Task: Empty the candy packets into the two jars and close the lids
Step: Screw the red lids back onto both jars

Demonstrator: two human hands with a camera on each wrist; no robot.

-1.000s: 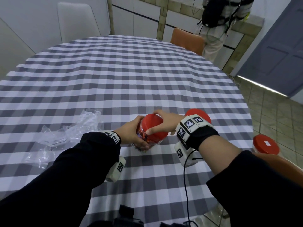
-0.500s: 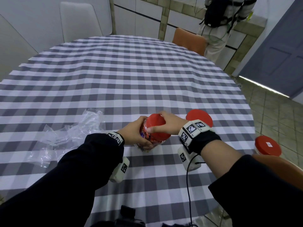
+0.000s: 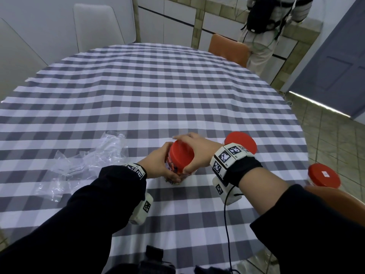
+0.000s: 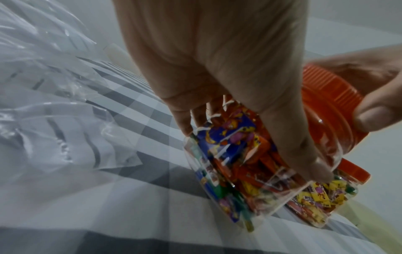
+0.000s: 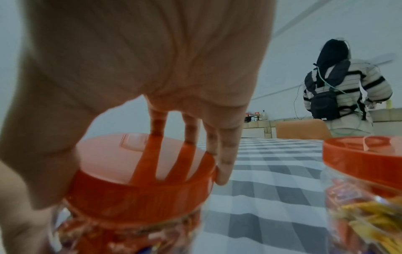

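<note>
Nearest the wearer, at 6 o'clock on the round table (image 3: 177,86), a clear plastic jar (image 4: 250,180) sits tilted between both hands on the grey-and-white checked cloth. The left hand (image 3: 160,165) wraps its curled fingers around the smooth see-through wall, thumb pressed down the near side. The right hand (image 3: 197,153) grasps the red lid (image 3: 180,155), thumb on the near rim and fingers spread over the far edge.

The jar is packed with wrapped candies in blue, orange, yellow and green foil. The lid is a round, glossy disc with a ribbed skirt.

Only the left wrist view shows the ribbing and the candy colours clearly; the right wrist view alone shows a faint raised rectangle moulded on the lid top (image 5: 139,154) and the fingers' shadows across it. From the head view the jar body is mostly hidden by hands.

At 3 o'clock, just beside the right wrist, stands a 2nd jar (image 5: 365,206) with its own red lid (image 3: 241,142) on, holding yellow and orange sweets. At 9 o'clock lie crumpled, clear empty packets (image 3: 88,161), thin and shiny.

Off the table at 4 o'clock, a 3rd red-lidded jar (image 3: 324,177) shows a white sticker. Farther off, at 1 o'clock, stand an orange chair (image 3: 229,49) and a person in a striped top (image 5: 348,89) wearing a black pack.
</note>
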